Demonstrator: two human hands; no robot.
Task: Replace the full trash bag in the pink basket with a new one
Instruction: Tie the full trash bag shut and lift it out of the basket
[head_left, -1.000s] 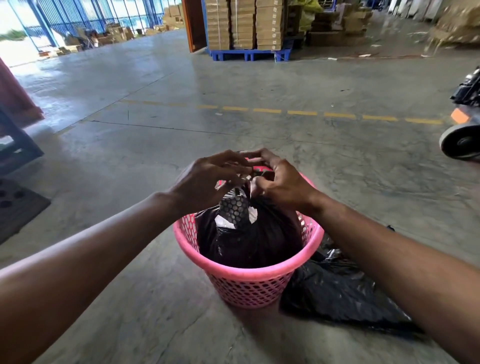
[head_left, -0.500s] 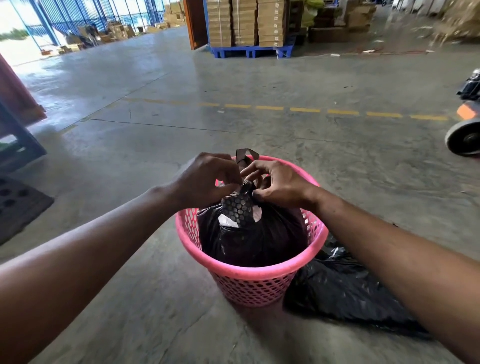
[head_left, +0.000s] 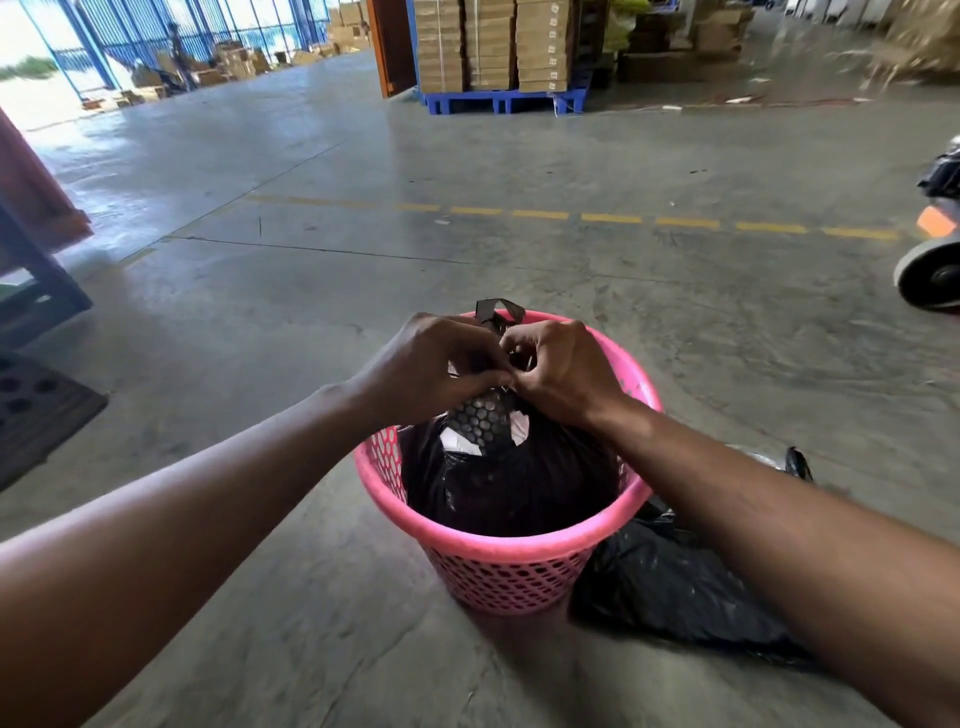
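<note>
A pink perforated basket (head_left: 501, 548) stands on the concrete floor in front of me. A full black trash bag (head_left: 506, 483) fills it, with a honeycomb-patterned piece and white scraps showing near its top. My left hand (head_left: 428, 366) and my right hand (head_left: 558, 366) meet over the bag's gathered neck, both pinching the black plastic. A loop of the bag's handle (head_left: 498, 310) sticks up behind my fingers. A second black bag (head_left: 670, 587) lies flat on the floor to the right of the basket.
A wheel of a cart (head_left: 932, 275) stands at the right edge. Stacked cardboard boxes on a blue pallet (head_left: 501, 98) are far ahead. A dark frame and a black mat (head_left: 36, 410) sit at the left. A yellow dashed line (head_left: 613, 218) crosses the floor.
Both hands have drawn closer together on the bag's neck and tightened it. A loop of the bag's handle now stands up behind them.
</note>
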